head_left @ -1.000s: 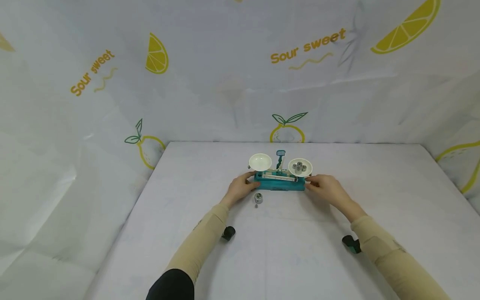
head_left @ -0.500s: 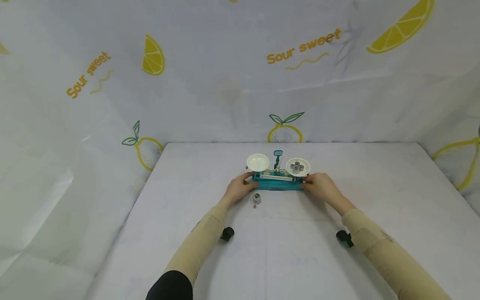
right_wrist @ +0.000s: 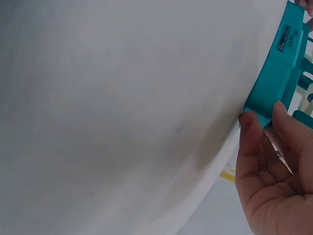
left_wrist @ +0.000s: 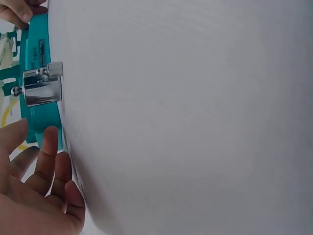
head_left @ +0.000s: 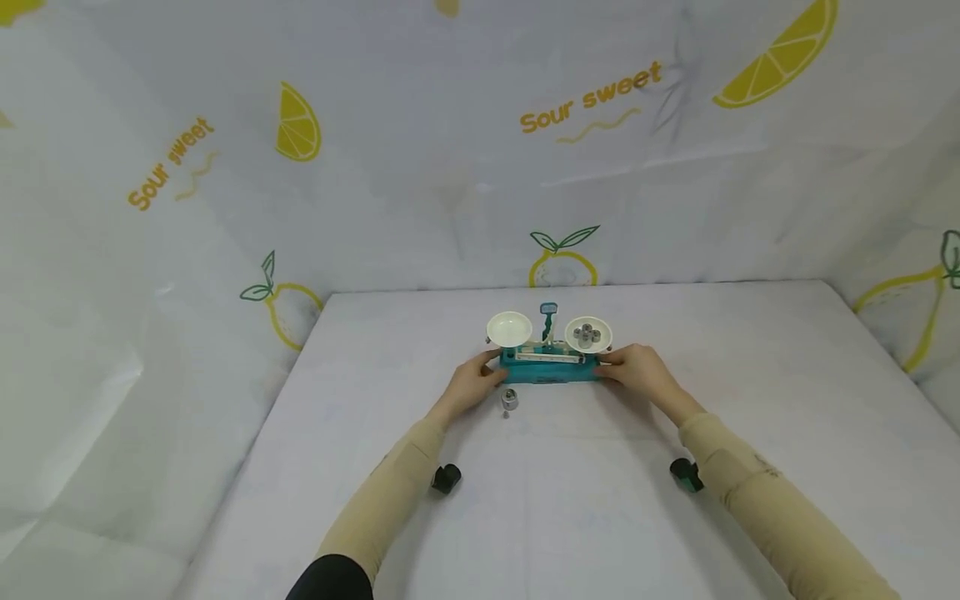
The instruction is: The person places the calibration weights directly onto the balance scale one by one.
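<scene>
A teal balance scale (head_left: 551, 373) stands toward the back of the table with two white pans. The left pan (head_left: 509, 330) holds nothing; in the right pan (head_left: 588, 343) sit several small metal weights (head_left: 587, 334). My left hand (head_left: 469, 385) grips the left end of the base, thumb in front. At the opposite end, my right hand (head_left: 639, 372) pinches the base between thumb and fingers, clearly seen in the right wrist view. A larger knobbed metal weight (left_wrist: 42, 89) stands before the base near my left hand, with a smaller weight (left_wrist: 55, 69) by it.
The table (head_left: 570, 517) has a white cover. Behind it hangs a white sheet (head_left: 420, 167) printed with lemons. Black wrist devices (head_left: 447, 478) hang under both forearms.
The head view has shifted slightly, so the scene sits further left. My right hand has drawn in a little against the scale's right end. The left hand keeps its place on it.
</scene>
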The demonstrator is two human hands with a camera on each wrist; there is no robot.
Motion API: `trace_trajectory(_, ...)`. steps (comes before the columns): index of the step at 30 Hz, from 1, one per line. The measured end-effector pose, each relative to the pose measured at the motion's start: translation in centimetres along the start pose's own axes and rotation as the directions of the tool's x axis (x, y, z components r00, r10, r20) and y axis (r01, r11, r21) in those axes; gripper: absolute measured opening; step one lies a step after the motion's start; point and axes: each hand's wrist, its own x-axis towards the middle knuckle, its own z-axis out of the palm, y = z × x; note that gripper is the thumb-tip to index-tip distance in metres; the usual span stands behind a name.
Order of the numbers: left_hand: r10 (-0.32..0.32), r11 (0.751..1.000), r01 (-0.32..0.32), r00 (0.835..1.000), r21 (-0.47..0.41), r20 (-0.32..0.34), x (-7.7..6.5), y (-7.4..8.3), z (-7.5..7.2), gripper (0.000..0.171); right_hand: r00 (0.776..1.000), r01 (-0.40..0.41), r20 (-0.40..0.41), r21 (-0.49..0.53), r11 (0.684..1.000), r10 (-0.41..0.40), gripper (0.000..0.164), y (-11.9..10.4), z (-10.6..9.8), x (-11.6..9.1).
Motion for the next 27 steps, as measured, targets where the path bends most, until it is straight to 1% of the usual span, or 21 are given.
trace_trajectory(5, 0.018, 0.999, -0.019, 0.999, -0.026, -0.038, -0.9, -0.1, -0.4, 0.029, 1.000, -0.004, -0.004, 0.008, 1.000, 0.004, 0.035, 0.2, 0.0, 0.0)
trace_trajectory(7, 0.023, 0.999, -0.025, 0.999, -0.039, -0.044, -1.3, -0.1, -0.6, 0.023, 1.000, 0.000, -0.011, 0.011, 1.000, 0.000, 0.034, 0.1, -0.1, 0.0)
trace_trajectory(9, 0.030, 0.998, -0.031, 0.999, -0.053, -0.025, -1.6, -0.2, -0.8, 0.023, 1.000, 0.003, -0.018, 0.023, 1.000, -0.002, 0.033, 0.0, 0.0, 0.0)
trace_trajectory(11, 0.053, 0.997, -0.052, 0.998, -0.048, 0.017, -1.8, -0.2, -0.9, 0.025, 1.000, 0.006, -0.028, 0.027, 1.000, -0.006, 0.031, -0.2, 0.0, -0.1)
trace_trajectory(13, 0.076, 0.997, -0.075, 0.995, -0.024, 0.071, -1.9, -0.3, -0.9, 0.029, 0.999, 0.018, -0.034, 0.019, 1.000, -0.017, 0.029, -0.4, 0.1, -0.2)
trace_trajectory(15, 0.108, 0.994, -0.111, 0.987, 0.015, 0.117, -2.0, -0.2, -0.7, 0.031, 0.999, 0.027, -0.040, 0.003, 1.000, -0.027, 0.027, -0.6, 0.2, -0.3)
trace_trajectory(17, 0.129, 0.989, -0.137, 0.982, 0.048, 0.139, -2.0, -0.1, -0.5, 0.030, 0.998, 0.038, -0.044, -0.018, 0.999, -0.038, 0.026, -0.7, 0.2, -0.3)
trace_trajectory(19, 0.147, 0.984, -0.158, 0.979, 0.076, 0.139, -2.1, 0.1, -0.4, 0.028, 0.998, 0.044, -0.050, -0.030, 0.999, -0.045, 0.025, -0.8, 0.2, -0.3)
trace_trajectory(22, 0.162, 0.978, -0.175, 0.980, 0.116, 0.117, -2.1, 0.5, -0.2, 0.023, 0.997, 0.047, -0.061, -0.043, 0.998, -0.050, 0.025, -0.8, 0.2, -0.3)
trace_trajectory(27, 0.200, 0.950, -0.211, 0.977, 0.229, 0.073, -2.4, 0.8, -0.2, 0.022, 0.996, 0.047, -0.070, -0.051, 0.998, -0.050, 0.024, -1.0, 0.3, -0.4)
